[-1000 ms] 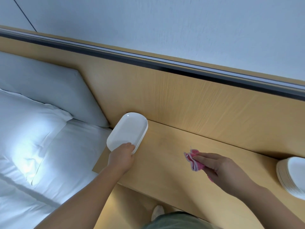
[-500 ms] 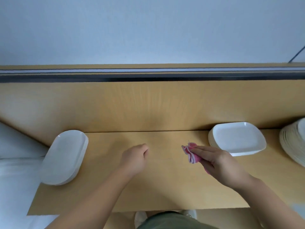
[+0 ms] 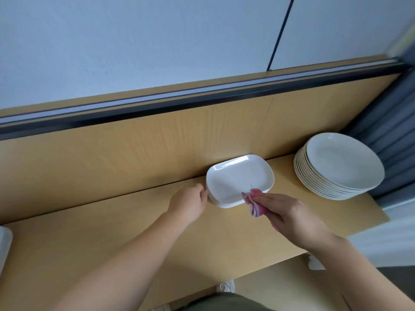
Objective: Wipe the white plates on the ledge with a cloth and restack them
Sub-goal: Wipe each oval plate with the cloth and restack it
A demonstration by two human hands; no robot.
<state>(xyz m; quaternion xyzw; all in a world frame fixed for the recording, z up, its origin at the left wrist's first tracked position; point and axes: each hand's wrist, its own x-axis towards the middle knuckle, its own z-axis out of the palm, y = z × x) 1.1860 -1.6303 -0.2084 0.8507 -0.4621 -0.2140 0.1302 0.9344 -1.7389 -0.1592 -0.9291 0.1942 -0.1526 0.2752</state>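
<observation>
Plate point(image 3: 238, 178) lies lengthwise along ledge point(image 3: 112, 232) — left hand point(image 3: 188, 205) curled beside it, grip unclear; right hand point(image 3: 292, 216) pinches cloth point(image 3: 256, 204).

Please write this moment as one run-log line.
left hand: at left rim of white rectangular plate, contact unclear | right hand: pinches pink cloth at plate's near rim | stack of round white plates: untouched

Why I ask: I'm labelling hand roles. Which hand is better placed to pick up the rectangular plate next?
Left, probably. The left hand holds nothing and sits at the left rim of the rectangular plate; the right hand pinches the pink cloth.
</observation>
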